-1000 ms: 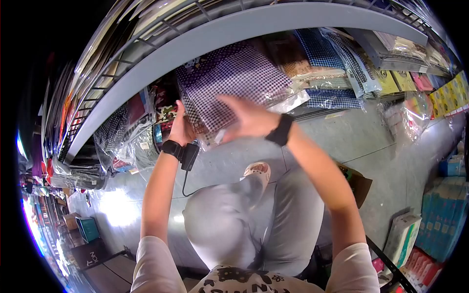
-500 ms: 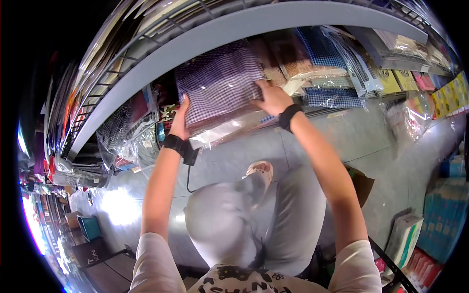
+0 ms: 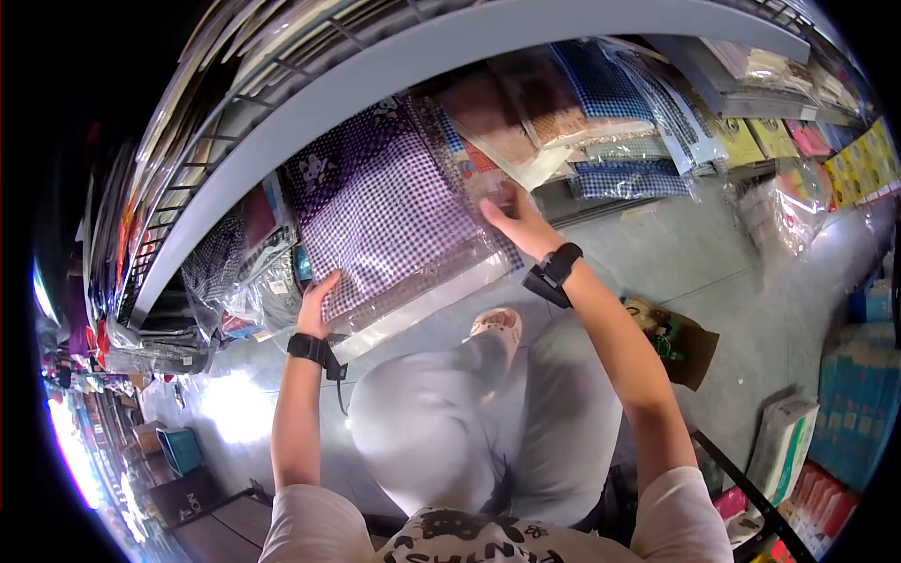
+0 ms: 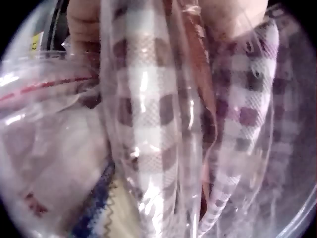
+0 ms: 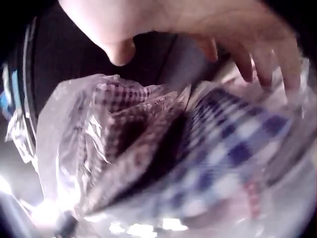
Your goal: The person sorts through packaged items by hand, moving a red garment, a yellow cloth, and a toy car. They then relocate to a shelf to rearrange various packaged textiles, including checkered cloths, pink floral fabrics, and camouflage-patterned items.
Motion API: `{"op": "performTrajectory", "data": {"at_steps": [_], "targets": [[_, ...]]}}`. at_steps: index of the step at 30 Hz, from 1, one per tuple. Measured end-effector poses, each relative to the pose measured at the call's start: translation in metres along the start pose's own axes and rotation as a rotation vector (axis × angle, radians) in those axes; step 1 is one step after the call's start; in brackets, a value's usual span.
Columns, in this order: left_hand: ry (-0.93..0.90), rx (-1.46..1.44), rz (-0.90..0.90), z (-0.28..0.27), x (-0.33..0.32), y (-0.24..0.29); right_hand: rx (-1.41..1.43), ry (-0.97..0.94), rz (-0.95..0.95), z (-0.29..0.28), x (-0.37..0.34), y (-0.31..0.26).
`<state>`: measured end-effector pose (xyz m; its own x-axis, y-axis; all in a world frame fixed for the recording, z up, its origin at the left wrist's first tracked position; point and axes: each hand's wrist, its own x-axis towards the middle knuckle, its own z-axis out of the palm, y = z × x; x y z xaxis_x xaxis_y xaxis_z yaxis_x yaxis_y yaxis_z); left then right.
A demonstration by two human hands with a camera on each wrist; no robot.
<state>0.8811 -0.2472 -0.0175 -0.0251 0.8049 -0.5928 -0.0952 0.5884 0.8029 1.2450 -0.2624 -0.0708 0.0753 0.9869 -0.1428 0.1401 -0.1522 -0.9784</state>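
Plastic-wrapped purple checked cloths (image 3: pixel 389 211) lie tilted at the front of the shelf in the head view. At their lower left corner, my left hand (image 3: pixel 317 305) grips the edge, thumb on top. In the left wrist view its thumb and fingers pinch several wrapped layers, among them a brown-white checked cloth (image 4: pixel 148 94) and a purple-white one (image 4: pixel 242 114). My right hand (image 3: pixel 521 223) is by the right edge. The right wrist view shows this hand (image 5: pixel 198 25) with thumb and fingers spread above a blue-white checked cloth (image 5: pixel 223 144), nothing gripped between them.
A grey shelf edge (image 3: pixel 375 61) arches over the cloths. Other wrapped cloths (image 3: pixel 629 178) lie to the right, with yellow packs (image 3: pixel 741 150) beyond. Clear plastic bags (image 3: pixel 267 286) are at left. A brown box (image 3: pixel 690 352) stands on the floor (image 3: pixel 694 253) near my right arm.
The purple checked cloths have shifted down and left, turning and baring patterned packs on their right. My left hand has come lower with them; my right hand is slightly lower at their right side.
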Motion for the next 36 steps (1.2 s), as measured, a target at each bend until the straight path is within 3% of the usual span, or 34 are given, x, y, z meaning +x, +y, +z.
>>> {"op": "performTrajectory", "data": {"at_steps": [1, 2, 3, 4, 5, 6, 8, 11, 13, 15, 17, 19, 23, 27, 32, 36], "targets": [[-0.082, -0.036, -0.025, -0.012, 0.011, -0.008, 0.132, -0.107, 0.114, 0.004, 0.001, 0.012], [-0.072, -0.039, -0.002, -0.011, 0.011, -0.01, 0.229, -0.238, 0.138, -0.001, -0.01, -0.016], [-0.069, -0.04, 0.019, -0.006, 0.013, -0.013, 0.237, -0.141, 0.021, 0.015, -0.002, 0.003], [-0.11, -0.001, 0.04, -0.008, 0.018, -0.015, 0.287, -0.185, -0.006, 0.015, -0.008, -0.012], [-0.13, 0.053, -0.006, 0.003, 0.014, -0.006, 0.133, -0.108, 0.025, 0.012, -0.013, -0.024], [-0.134, 0.096, 0.018, 0.016, 0.011, 0.002, 0.159, -0.091, 0.016, 0.017, -0.011, -0.016], [-0.148, 0.134, 0.021, 0.035, 0.007, 0.018, 0.335, -0.073, 0.042, 0.027, 0.0, 0.002], [-0.107, 0.363, 0.253, 0.057, -0.001, 0.038, 0.623, -0.057, -0.049, 0.015, -0.009, -0.004], [-0.191, 0.362, 0.283, 0.078, -0.015, 0.051, 0.771, 0.013, -0.07, 0.0, -0.038, -0.018], [-0.271, 0.415, 0.355, 0.111, -0.039, 0.06, 0.622, 0.158, -0.099, -0.019, -0.067, -0.02], [-0.329, 0.479, 0.438, 0.138, -0.056, 0.06, 0.979, 0.178, -0.005, -0.038, -0.111, -0.035], [-0.411, 0.485, 0.433, 0.171, -0.077, 0.059, 0.773, 0.325, -0.114, -0.053, -0.142, -0.026], [-0.648, 0.421, 0.38, 0.233, -0.099, 0.053, 0.751, 0.511, -0.034, -0.085, -0.2, -0.029], [-0.8, 0.481, 0.359, 0.275, -0.104, 0.044, 0.753, 0.704, -0.102, -0.1, -0.236, -0.022], [-0.982, 0.473, 0.283, 0.304, -0.113, 0.016, 0.609, 0.925, 0.052, -0.109, -0.287, -0.013], [-1.075, 0.386, 0.242, 0.316, -0.121, -0.017, 0.594, 0.969, 0.103, -0.118, -0.327, -0.002]]}}
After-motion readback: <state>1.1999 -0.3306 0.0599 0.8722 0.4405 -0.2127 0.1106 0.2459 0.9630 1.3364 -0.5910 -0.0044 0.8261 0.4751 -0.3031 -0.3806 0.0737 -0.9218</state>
